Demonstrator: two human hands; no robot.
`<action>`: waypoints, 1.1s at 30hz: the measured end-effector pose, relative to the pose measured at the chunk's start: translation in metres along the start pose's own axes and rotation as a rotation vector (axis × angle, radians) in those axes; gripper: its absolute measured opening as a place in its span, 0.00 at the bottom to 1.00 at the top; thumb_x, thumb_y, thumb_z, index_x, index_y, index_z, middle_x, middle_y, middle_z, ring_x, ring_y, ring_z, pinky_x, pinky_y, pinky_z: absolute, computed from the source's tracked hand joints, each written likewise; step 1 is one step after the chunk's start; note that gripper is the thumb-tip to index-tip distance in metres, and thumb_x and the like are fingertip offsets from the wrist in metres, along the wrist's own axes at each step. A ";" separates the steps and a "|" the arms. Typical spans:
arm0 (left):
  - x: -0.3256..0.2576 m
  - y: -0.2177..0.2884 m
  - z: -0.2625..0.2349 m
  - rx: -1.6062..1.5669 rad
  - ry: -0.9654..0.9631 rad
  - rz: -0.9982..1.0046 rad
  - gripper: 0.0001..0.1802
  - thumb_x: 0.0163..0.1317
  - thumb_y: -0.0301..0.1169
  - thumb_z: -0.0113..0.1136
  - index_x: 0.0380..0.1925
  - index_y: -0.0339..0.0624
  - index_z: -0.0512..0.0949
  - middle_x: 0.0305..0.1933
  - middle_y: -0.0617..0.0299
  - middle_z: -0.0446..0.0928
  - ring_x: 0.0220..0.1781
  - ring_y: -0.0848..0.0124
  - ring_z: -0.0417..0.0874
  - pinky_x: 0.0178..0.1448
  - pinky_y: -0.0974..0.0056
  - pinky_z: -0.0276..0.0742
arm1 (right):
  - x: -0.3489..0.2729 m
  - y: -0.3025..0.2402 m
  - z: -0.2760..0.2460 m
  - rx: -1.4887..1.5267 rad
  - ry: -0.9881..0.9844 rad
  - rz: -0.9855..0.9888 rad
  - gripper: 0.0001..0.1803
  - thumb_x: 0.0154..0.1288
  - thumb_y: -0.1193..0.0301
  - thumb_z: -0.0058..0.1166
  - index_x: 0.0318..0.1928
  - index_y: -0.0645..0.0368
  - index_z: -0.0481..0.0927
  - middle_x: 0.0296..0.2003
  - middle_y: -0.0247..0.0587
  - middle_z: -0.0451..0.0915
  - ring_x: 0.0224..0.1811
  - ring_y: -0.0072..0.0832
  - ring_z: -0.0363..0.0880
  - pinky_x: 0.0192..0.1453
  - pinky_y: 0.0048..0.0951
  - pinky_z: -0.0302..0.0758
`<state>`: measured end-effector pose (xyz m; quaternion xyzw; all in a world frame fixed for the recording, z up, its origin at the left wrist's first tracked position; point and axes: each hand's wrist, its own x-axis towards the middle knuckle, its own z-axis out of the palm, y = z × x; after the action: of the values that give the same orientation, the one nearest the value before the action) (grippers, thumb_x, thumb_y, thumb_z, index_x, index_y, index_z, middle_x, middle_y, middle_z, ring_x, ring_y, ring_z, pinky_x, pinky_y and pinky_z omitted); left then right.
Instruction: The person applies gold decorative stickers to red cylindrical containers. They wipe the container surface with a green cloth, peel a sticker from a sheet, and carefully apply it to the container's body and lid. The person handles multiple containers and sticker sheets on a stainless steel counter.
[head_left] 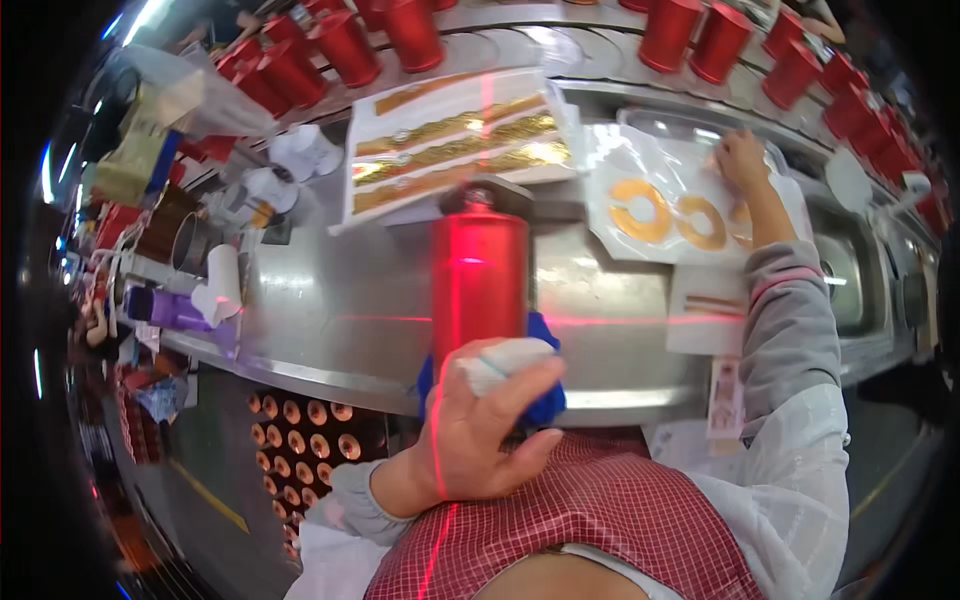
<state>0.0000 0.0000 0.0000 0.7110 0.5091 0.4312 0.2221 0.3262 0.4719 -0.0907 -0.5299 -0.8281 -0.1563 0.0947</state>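
Note:
A shiny red metal cylinder stands in front of me with a dark fitting at its far end. My left hand is at its near end, fingers bent around a folded white cloth with a blue-green line, thumb apart. Whether the cloth also wraps a finger, I cannot tell. Blue cloth shows beside the cylinder. My right hand reaches to the far right, fingers closed down at a clear sheet bearing gold ring-shaped decals. What its fingertips hold is hidden.
White sheets with gold decorative strips lie behind the cylinder. Red canisters line the conveyor beyond. A sink is at right; white cups and a purple box sit left. Red laser lines cross the steel table.

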 end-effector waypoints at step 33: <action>0.030 -0.110 -0.057 -0.642 0.262 -0.305 0.49 0.62 0.34 0.61 0.70 0.26 0.39 0.69 0.38 0.54 0.70 0.57 0.62 0.72 0.55 0.58 | -0.121 -0.369 -0.193 1.365 -0.020 -0.158 0.10 0.58 0.71 0.62 0.34 0.62 0.75 0.50 0.48 0.72 0.54 0.38 0.72 0.58 0.34 0.68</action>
<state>-0.1028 0.0627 -0.0413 0.4600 0.4723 0.6181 0.4281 0.0405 0.1560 -0.0085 -0.2910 -0.7783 0.3988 0.3881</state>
